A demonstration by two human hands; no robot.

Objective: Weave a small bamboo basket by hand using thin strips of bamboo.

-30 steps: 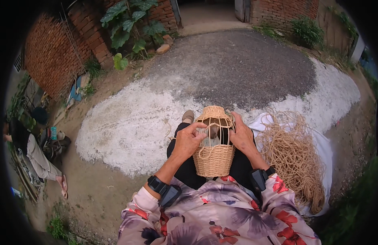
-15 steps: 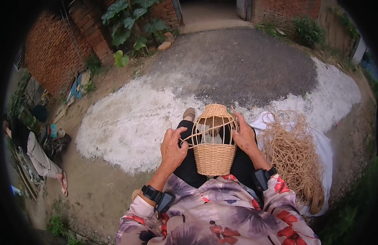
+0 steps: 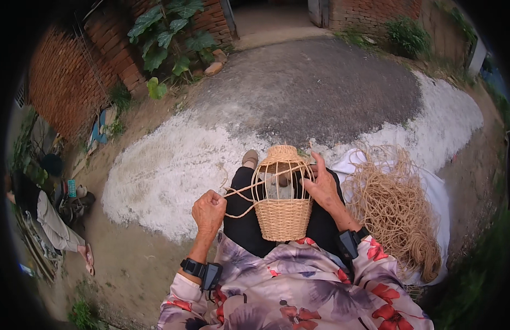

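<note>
A small wicker basket [image 3: 282, 220] stands between my knees, with a tightly woven lower wall, bare upright ribs in the middle and a woven collar at the top. My left hand [image 3: 209, 210] is closed at the left of it, pinching a tan cord [image 3: 245, 189]. Strands of that cord run from the fingers to the ribs, one slack and looping lower down. At the basket's right side, my right hand [image 3: 325, 190] grips the ribs with the thumb on the near side and the index finger pointing up. Some of its fingertips are hidden behind the ribs.
On my right a heap of loose tan cord [image 3: 395, 209] lies on a white cloth [image 3: 439, 203]. Pale powdery material [image 3: 156, 176] covers part of the ground ahead, around a dark patch [image 3: 315, 88]. Another person's leg [image 3: 56, 225] shows at far left, near brick walls [image 3: 62, 88].
My left hand has drawn away from the basket to the left and closed, with the cord stretched out between them. The right hand stays at the basket's right side.
</note>
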